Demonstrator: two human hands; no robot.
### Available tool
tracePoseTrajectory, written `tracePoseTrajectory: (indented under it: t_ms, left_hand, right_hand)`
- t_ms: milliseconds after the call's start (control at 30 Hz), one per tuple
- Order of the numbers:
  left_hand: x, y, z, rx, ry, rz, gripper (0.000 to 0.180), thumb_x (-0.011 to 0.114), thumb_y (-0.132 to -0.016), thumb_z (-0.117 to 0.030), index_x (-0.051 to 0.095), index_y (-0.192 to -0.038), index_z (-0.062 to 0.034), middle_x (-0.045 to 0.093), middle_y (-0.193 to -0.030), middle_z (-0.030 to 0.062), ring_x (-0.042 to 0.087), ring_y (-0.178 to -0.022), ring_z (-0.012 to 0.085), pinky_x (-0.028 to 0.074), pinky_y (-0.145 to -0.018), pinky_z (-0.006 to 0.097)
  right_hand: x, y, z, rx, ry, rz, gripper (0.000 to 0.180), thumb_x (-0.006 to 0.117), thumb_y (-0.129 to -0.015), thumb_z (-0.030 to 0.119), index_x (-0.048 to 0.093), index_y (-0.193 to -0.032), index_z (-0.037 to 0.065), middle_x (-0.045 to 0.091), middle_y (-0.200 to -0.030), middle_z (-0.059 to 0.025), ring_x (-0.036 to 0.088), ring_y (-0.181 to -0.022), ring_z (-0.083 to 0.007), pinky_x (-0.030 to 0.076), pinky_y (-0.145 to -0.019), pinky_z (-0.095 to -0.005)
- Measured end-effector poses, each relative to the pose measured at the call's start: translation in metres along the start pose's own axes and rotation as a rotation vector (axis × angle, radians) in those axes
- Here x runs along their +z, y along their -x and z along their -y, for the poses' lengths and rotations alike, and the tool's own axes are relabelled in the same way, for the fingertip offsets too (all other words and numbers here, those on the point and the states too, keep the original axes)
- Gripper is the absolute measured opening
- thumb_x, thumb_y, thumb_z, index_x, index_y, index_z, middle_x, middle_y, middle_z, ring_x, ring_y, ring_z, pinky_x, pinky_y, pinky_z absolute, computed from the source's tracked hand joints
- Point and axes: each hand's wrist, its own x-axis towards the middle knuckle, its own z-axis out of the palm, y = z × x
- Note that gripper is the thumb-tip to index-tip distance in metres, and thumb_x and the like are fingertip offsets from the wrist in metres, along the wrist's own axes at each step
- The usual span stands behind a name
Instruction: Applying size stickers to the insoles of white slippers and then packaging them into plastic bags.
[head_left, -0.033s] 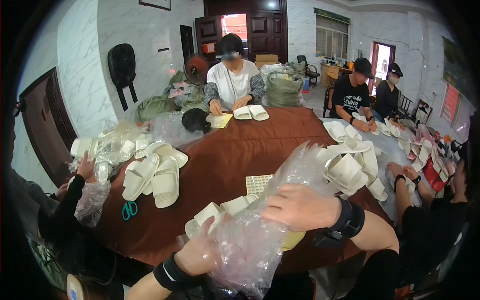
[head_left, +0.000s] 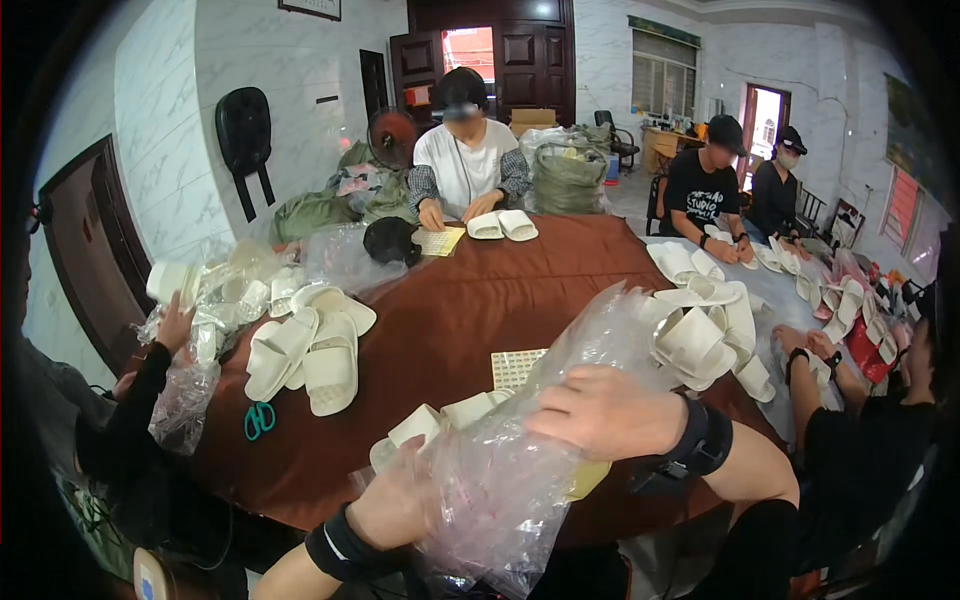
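Observation:
Both my hands hold a crumpled clear plastic bag [head_left: 505,490] over the near edge of a round table with a brown cloth [head_left: 480,300]. My left hand [head_left: 395,505] grips the bag from below at its left side. My right hand [head_left: 600,412] lies on top of it with the fingers curled over the plastic. Something pale yellow shows through the bag under my right wrist. Just behind the bag lie white slippers [head_left: 432,425] and a small sheet of pale labels [head_left: 515,367]. Both wrists wear black bands.
Heaps of white slippers lie at the left [head_left: 305,360] and right [head_left: 700,335]. Teal scissors [head_left: 258,420] sit near the left edge. Other people sit around the table: one across [head_left: 465,165], two at the far right [head_left: 715,185], one on each side of me.

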Motion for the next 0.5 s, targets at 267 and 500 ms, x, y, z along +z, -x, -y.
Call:
tracePoseTrajectory:
  t_ms: [267,500]
  left_hand:
    - [-0.048,-0.027,-0.004,-0.152,0.321,-0.401,0.046,0.069,-0.070,-0.004,0.061,-0.115,-0.0012,0.064,-0.113,0.0195,0.065,-0.103,0.0337,0.052,-0.086,0.037]
    - [-0.066,-0.018,0.021,-0.340,0.763,-0.051,0.073,0.071,-0.069,-0.004,0.046,-0.138,-0.0007,0.057,-0.132,0.0165,0.061,-0.114,0.0240,0.047,-0.096,0.036]
  right_hand:
    - [-0.027,0.015,0.005,0.195,0.085,-0.196,0.026,0.069,-0.071,0.009,0.064,-0.097,0.008,0.066,-0.099,-0.0056,0.063,-0.076,-0.0239,0.051,-0.070,-0.0339]
    - [-0.039,0.026,0.006,0.291,0.056,-0.307,0.025,0.067,-0.072,0.004,0.062,-0.096,0.008,0.065,-0.088,-0.0076,0.066,-0.080,-0.0268,0.052,-0.072,-0.0366]
